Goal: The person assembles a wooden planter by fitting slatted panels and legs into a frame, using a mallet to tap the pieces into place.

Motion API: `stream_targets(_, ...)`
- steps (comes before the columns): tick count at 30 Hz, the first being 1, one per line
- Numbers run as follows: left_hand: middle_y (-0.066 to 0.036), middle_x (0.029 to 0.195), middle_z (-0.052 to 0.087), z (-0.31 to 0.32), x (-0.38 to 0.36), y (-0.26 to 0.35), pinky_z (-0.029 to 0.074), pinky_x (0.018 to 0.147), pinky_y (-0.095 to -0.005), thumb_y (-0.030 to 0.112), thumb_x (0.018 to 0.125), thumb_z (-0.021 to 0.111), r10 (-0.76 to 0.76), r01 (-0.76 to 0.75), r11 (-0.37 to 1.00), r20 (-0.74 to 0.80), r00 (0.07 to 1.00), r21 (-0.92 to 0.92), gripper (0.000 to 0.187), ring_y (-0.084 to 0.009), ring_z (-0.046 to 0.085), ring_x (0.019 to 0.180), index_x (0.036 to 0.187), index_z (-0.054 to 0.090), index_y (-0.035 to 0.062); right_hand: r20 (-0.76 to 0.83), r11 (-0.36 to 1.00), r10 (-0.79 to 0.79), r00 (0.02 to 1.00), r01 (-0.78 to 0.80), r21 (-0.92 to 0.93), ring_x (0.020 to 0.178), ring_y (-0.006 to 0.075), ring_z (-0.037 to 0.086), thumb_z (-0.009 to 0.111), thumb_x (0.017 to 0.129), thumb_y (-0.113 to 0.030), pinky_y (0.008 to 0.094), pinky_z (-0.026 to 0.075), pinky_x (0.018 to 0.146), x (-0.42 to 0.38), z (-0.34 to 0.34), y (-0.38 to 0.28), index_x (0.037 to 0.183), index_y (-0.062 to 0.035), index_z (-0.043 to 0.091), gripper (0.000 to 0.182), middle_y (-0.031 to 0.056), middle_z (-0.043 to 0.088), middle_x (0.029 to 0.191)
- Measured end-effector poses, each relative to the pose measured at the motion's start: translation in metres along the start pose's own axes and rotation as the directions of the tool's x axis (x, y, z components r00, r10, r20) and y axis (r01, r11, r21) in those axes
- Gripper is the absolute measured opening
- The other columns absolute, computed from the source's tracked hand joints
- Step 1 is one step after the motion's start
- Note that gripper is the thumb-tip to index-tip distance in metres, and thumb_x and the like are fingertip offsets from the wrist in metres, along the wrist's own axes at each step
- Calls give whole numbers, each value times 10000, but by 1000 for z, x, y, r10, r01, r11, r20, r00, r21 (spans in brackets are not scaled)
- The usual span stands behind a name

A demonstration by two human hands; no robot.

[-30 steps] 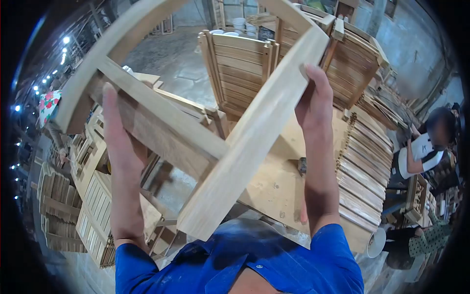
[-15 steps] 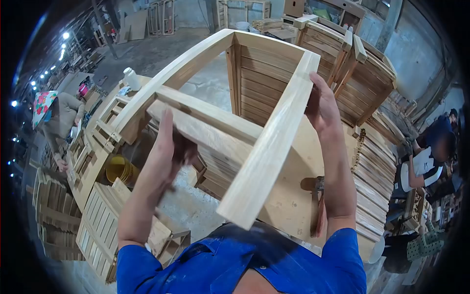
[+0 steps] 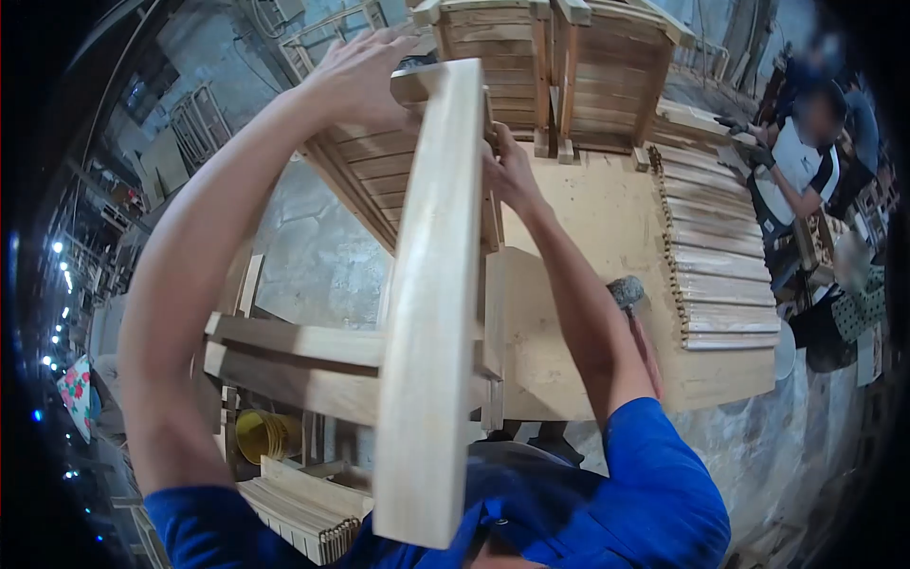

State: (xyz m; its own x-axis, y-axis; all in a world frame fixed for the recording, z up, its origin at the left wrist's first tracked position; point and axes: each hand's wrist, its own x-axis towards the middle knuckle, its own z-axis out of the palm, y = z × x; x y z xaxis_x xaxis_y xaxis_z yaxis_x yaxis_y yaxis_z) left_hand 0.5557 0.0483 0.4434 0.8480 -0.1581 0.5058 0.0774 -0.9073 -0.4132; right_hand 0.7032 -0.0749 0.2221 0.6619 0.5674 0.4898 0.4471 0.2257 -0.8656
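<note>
A pale wooden furniture frame (image 3: 431, 284) stands tilted in front of me, one thick rail running lengthwise toward my chest. Two crossbars (image 3: 294, 370) extend from it to the left, and a slatted panel (image 3: 384, 185) shows at its far side. At the top end of the thick rail, my left hand (image 3: 365, 81) reaches over the corner with fingers stretched out; its palm side seems to touch the wood. My right hand (image 3: 509, 171) has its fingers curled round the frame's right side below the top; the fingertips are partly hidden.
A mallet (image 3: 626, 291) lies on the wooden worktable (image 3: 559, 379), beside my right forearm. A row of slats (image 3: 720, 256) covers the table's right part. Slatted wooden units (image 3: 607, 66) stand at the back. A yellow bucket (image 3: 265, 436) is low left. People work at right.
The frame has turned, its thick rail now nearly upright in view. My left hand has gone from the lower crossbar to the rail's far end. My right hand has shifted left along the frame.
</note>
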Motion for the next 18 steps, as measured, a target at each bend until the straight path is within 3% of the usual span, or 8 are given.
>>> stream_targets(1, -238, 1057, 670, 29, 12, -5, 501, 909, -443, 364, 687, 721, -27, 29, 999, 92, 995, -14, 541, -361, 646, 1038, 1079, 661, -4, -3, 998, 24, 1000, -24, -60, 975, 397, 612, 571, 924, -511, 436, 462, 839, -1, -1, -2, 1128, -23, 526, 531, 230, 637, 1000)
stream_targets(2, -251, 1038, 677, 44, 22, -3, 516, 874, -465, 329, 716, 698, -129, 167, 982, 323, 938, -93, 469, -387, 657, 1004, 1065, 673, 17, -4, 992, 47, 999, -47, -119, 946, 413, 608, 564, 931, -500, 446, 460, 811, -1, -3, -5, 1081, -22, 529, 502, 226, 638, 963)
stream_targets(4, -238, 947, 692, 66, 24, -3, 526, 805, -505, 279, 770, 648, -378, 397, 918, 313, 872, 2, 335, -420, 663, 929, 1010, 685, 48, 14, 983, 42, 999, -39, -181, 908, 426, 598, 564, 931, -507, 468, 452, 769, -2, -10, -8, 1010, -24, 518, 492, 224, 636, 938)
stream_targets(5, -238, 949, 690, 61, 22, -1, 525, 800, -500, 280, 806, 619, -308, 328, 944, 278, 910, -26, 283, -420, 658, 931, 972, 694, 64, 17, 982, 39, 999, -35, -183, 910, 426, 601, 573, 920, -527, 469, 454, 774, -1, -10, -6, 993, -27, 525, 507, 227, 636, 915)
stream_targets(8, -230, 956, 691, 66, 20, -4, 508, 833, -502, 305, 820, 600, -297, 310, 948, 157, 942, -66, 312, -429, 648, 938, 999, 715, 77, 3, 980, 32, 999, -31, -197, 887, 426, 614, 575, 908, -550, 482, 468, 759, -2, -12, -9, 972, -26, 528, 529, 220, 638, 893)
stream_targets(14, -234, 976, 688, 57, 26, 8, 499, 836, -495, 330, 821, 609, -420, 425, 904, 291, 860, 50, 343, -430, 640, 964, 1053, 726, 104, 25, 968, -28, 999, 34, -248, 839, 414, 633, 571, 901, -562, 506, 490, 714, 2, -15, 3, 964, -21, 526, 546, 212, 645, 894)
stream_targets(16, -232, 972, 689, 61, 28, 3, 497, 829, -490, 336, 815, 616, -431, 437, 899, 269, 862, 37, 350, -434, 637, 965, 1049, 719, 97, 10, 966, -74, 997, 74, -247, 839, 410, 634, 566, 902, -564, 505, 490, 720, 6, -16, 0, 965, -18, 523, 551, 214, 647, 894)
stream_targets(18, -224, 962, 692, 64, 23, 3, 498, 830, -486, 326, 809, 620, -362, 384, 922, 237, 901, -51, 351, -426, 640, 961, 1055, 709, 92, 41, 972, 5, 999, 5, -236, 831, 405, 637, 563, 893, -581, 500, 491, 717, 5, -18, -1, 956, -22, 525, 564, 213, 647, 890)
